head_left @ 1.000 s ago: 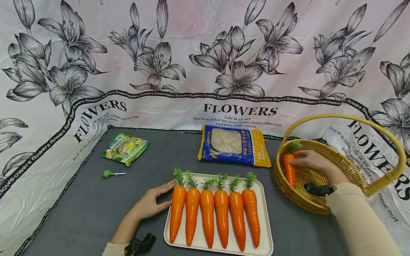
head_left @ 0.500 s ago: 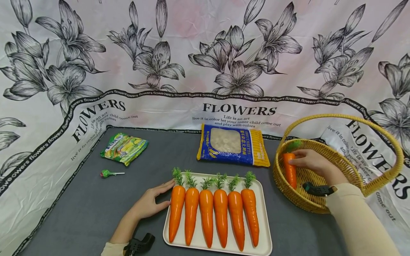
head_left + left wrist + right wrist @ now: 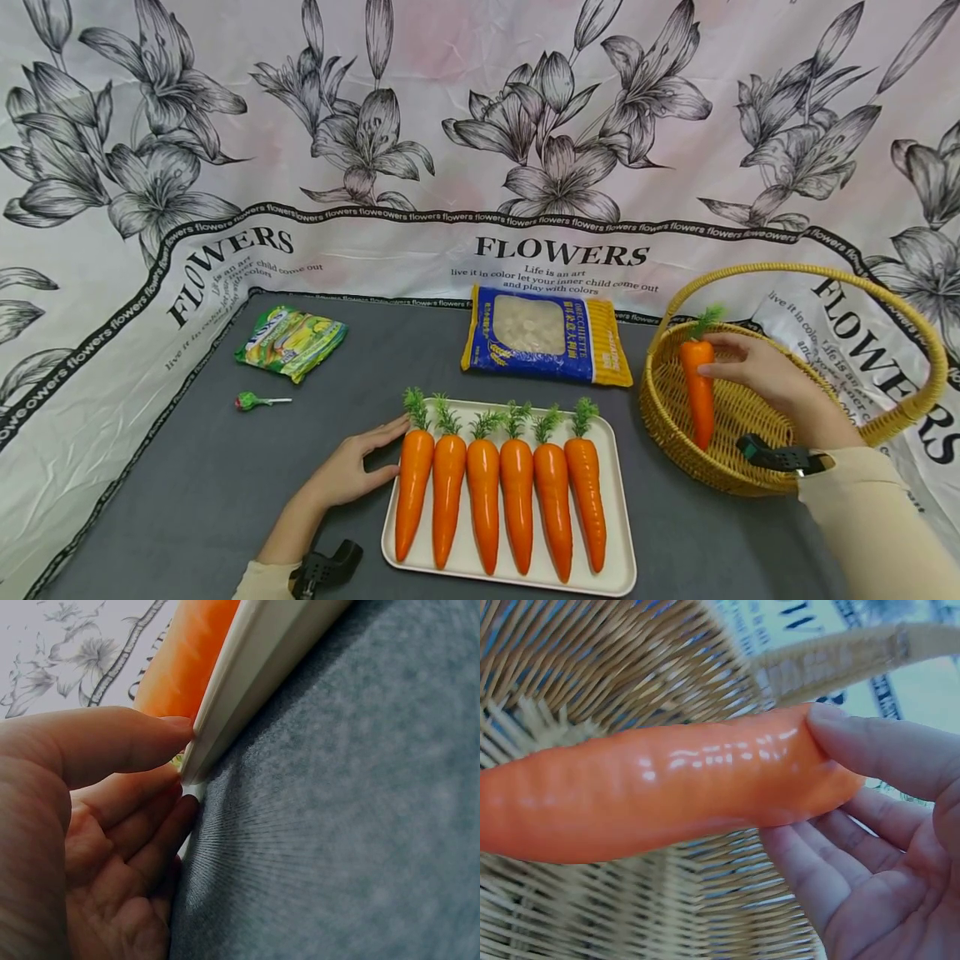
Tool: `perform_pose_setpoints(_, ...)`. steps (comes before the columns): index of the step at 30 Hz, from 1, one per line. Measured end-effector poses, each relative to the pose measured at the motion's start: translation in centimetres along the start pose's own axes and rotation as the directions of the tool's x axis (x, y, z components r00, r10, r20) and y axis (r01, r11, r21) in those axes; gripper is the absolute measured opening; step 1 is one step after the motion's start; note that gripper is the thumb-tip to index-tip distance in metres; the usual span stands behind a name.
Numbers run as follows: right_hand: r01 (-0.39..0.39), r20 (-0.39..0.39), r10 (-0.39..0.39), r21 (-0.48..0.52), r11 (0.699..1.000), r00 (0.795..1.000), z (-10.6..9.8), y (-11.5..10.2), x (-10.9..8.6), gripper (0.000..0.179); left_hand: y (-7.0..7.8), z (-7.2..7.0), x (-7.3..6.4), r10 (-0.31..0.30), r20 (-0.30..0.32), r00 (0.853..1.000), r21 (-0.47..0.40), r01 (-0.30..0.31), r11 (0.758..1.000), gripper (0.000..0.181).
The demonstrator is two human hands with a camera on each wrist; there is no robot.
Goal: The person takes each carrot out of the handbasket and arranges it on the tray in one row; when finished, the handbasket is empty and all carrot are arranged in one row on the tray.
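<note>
My right hand (image 3: 765,371) pinches a carrot (image 3: 697,387) near its green leafy top, thumb on one side and fingers on the other. The carrot hangs steeply, tip down, inside the yellow wicker basket (image 3: 660,417); whether its tip touches the bottom I cannot tell. In the right wrist view the carrot (image 3: 660,787) lies across the woven wall. At the left edge of a white tray (image 3: 618,533), my left hand (image 3: 348,471) rests with fairly straight fingers. Its thumb (image 3: 127,742) touches the tray rim in the left wrist view. Several carrots (image 3: 483,504) lie side by side on the tray.
Behind the tray lies a blue and yellow pasta bag (image 3: 528,333). A green packet (image 3: 292,342) and a lollipop (image 3: 258,402) are at the left of the grey table (image 3: 187,492). The basket's tall handle (image 3: 795,271) arches above my right hand.
My right hand and its carrot have risen and shifted a little to the right within the basket. The left hand stays at the tray edge.
</note>
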State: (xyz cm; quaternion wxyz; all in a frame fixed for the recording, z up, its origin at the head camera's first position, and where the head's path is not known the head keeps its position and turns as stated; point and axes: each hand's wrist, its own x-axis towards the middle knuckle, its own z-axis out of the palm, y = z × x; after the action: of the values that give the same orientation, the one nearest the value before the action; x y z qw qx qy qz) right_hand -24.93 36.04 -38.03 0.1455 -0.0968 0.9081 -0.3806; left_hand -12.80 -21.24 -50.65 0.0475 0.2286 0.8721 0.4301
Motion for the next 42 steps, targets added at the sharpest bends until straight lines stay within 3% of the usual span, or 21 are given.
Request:
perform_pose_setpoints(6,0.055,-0.081,-0.043,0.147,0.988,0.996,-1.1,-1.7,-1.1,0.062,0.0,-0.2,0.1,0.004,-0.007,1.0,0.005,-0.004,1.0,0.058)
perform_pose_setpoints(11,0.148,-0.14,-0.114,0.266,0.953,0.984,-1.4,-2.9,-1.9,0.052,0.0,-0.3,0.3,-0.002,-0.01,1.0,0.0,0.002,1.0,0.058)
perform_pose_setpoints(15,0.223,-0.156,-0.176,0.374,0.9,0.972,-1.1,-3.5,-2.6,0.051,-0.1,-0.3,0.3,-0.006,-0.012,1.0,0.004,0.006,1.0,0.058)
perform_pose_setpoints(18,0.272,-0.156,-0.224,0.466,0.842,0.962,-0.5,-3.6,-3.1,0.047,-0.1,-0.3,0.3,-0.006,-0.012,1.0,0.003,0.006,1.0,0.058)
perform_pose_setpoints(24,0.39,-0.156,-0.373,0.582,0.714,0.915,1.7,-3.8,-4.3,0.05,0.1,-0.3,0.3,-0.009,-0.007,1.0,0.002,0.009,1.0,0.059)
perform_pose_setpoints(26,0.413,-0.164,-0.4,0.601,0.685,0.902,2.8,-3.8,-4.7,0.052,0.1,-0.3,0.3,-0.008,-0.006,1.0,0.001,0.008,1.0,0.059)
perform_pose_setpoints(35,0.409,-0.171,-0.389,0.599,0.689,0.905,7.5,-3.5,-6.1,0.054,0.1,-0.3,0.2,-0.004,-0.006,1.0,0.013,0.004,1.0,0.059)
perform_pose_setpoints(42,0.339,-0.095,-0.367,0.641,0.689,0.925,11.0,-2.3,-6.9,0.052,0.2,-0.2,0.1,0.011,-0.007,1.0,0.018,-0.011,1.0,0.058)
